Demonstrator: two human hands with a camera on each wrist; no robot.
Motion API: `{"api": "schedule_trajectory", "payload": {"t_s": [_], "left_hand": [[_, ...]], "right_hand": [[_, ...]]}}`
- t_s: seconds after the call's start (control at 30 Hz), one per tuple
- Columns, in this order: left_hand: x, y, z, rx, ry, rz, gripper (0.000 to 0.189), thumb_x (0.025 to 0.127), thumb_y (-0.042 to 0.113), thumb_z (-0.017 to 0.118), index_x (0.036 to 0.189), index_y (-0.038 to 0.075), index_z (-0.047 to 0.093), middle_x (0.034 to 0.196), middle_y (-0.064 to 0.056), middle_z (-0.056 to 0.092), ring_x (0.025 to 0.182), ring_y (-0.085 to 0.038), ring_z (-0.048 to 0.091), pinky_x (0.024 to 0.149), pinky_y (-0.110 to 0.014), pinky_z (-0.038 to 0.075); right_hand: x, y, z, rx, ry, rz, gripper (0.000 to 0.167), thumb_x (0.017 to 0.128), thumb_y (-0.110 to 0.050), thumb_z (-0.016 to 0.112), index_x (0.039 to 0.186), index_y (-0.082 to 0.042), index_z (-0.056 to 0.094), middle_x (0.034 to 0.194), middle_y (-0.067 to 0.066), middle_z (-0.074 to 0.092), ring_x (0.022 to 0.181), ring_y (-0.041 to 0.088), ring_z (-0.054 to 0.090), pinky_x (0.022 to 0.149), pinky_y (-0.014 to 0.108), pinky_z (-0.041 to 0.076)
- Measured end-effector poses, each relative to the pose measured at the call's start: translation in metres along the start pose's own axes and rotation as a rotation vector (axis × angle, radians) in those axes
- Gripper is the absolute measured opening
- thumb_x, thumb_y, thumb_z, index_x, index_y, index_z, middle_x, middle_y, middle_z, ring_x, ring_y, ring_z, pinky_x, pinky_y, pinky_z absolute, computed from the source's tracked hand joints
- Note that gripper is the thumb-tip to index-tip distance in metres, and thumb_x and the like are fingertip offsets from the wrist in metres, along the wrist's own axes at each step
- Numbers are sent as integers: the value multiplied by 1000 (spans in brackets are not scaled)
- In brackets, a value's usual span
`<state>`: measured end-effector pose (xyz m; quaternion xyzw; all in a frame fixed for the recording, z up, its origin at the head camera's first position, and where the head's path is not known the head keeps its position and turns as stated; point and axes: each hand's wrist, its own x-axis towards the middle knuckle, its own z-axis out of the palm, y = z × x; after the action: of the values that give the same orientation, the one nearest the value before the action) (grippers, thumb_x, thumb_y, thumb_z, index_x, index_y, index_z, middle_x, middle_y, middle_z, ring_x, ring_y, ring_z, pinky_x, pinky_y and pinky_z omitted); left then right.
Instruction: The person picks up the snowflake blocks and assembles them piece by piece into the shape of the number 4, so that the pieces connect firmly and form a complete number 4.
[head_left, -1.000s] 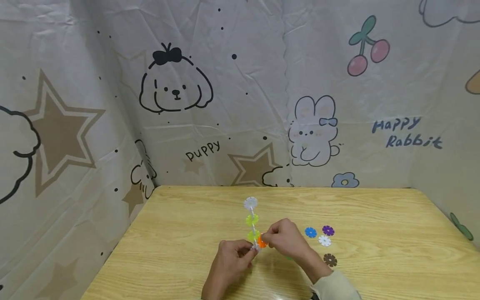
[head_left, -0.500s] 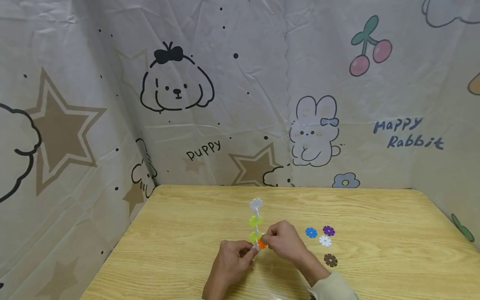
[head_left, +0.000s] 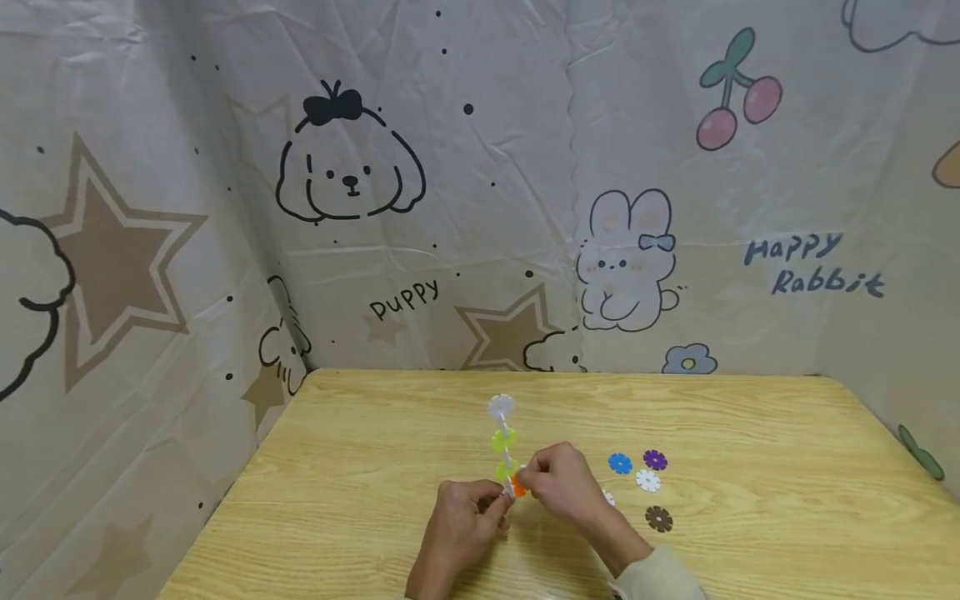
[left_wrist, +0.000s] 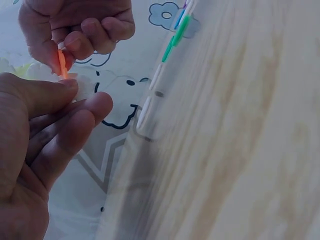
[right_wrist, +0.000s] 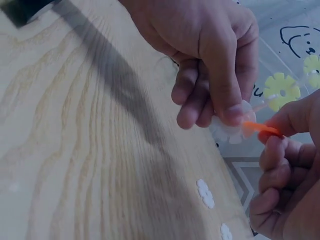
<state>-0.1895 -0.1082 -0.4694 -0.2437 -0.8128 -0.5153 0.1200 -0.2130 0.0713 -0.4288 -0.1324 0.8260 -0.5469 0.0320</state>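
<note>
A chain of notched plastic discs stands up from my left hand (head_left: 459,527): a white disc (head_left: 501,407) at the top, yellow-green discs (head_left: 505,439) below, white ones edge-on between. My left hand pinches the white disc (right_wrist: 232,132) at the chain's lower end between thumb and fingers. An orange disc (right_wrist: 261,128) is pinched between the thumb and index finger of my right hand (head_left: 567,483). Its edge meets the white disc in the right wrist view; how deep it sits in a notch is hidden by the left thumb.
Right of my hands, blue (head_left: 620,463), purple (head_left: 655,460), white (head_left: 648,481) and brown (head_left: 659,519) discs lie flat on the wooden table (head_left: 337,475). Another white disc (head_left: 609,498) shows partly behind my right wrist. Green discs (left_wrist: 181,31) appear in the left wrist view. Printed cloth hangs behind.
The chain's top swung right, then back left. My right hand has shifted slightly left with the orange disc, closer to the left fingertips. A white disc now shows beside the right wrist.
</note>
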Motion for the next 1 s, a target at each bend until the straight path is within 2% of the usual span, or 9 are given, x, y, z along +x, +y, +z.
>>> {"api": "schedule_trajectory", "payload": {"t_s": [0.17, 0.33, 0.5, 0.67, 1.0], "left_hand": [[0, 0, -4, -13, -25, -20, 10, 93, 3, 70, 86, -2, 76, 69, -8, 71, 53, -11, 66, 53, -20, 53], [-1, 0, -8, -34, -57, -96, 12, 94, 6, 70, 89, -2, 77, 75, -9, 73, 57, -15, 68, 57, -22, 54], [-3, -1, -14, -10, -49, -146, 12, 94, 9, 70, 90, -1, 77, 74, -6, 72, 57, -12, 66, 57, -23, 54], [-5, -2, -18, -4, -44, -161, 13, 94, 12, 71, 91, 1, 77, 78, -5, 73, 58, -11, 66, 58, -23, 54], [-8, -5, -25, 3, -50, -174, 15, 95, 12, 70, 93, -1, 77, 83, -8, 74, 60, -15, 68, 58, -24, 55]], "right_hand": [[1, -1, -2, -42, -46, -9, 22, 84, -7, 65, 63, 2, 64, 55, -6, 51, 47, 6, 33, 43, 21, 26], [3, 0, -6, -104, -72, -21, 24, 87, -16, 68, 67, -3, 69, 59, -6, 55, 50, 8, 36, 45, 22, 28], [6, 2, -11, -88, -55, -20, 17, 90, -22, 72, 79, -9, 74, 72, -1, 63, 60, 13, 46, 51, 27, 38], [8, 5, -13, -70, -58, -27, 13, 91, -19, 73, 89, -6, 75, 78, 0, 66, 69, 16, 53, 59, 32, 46], [14, 17, -13, -108, -84, -41, 12, 91, -16, 73, 90, -4, 74, 80, -1, 67, 71, 16, 57, 62, 33, 49]]}}
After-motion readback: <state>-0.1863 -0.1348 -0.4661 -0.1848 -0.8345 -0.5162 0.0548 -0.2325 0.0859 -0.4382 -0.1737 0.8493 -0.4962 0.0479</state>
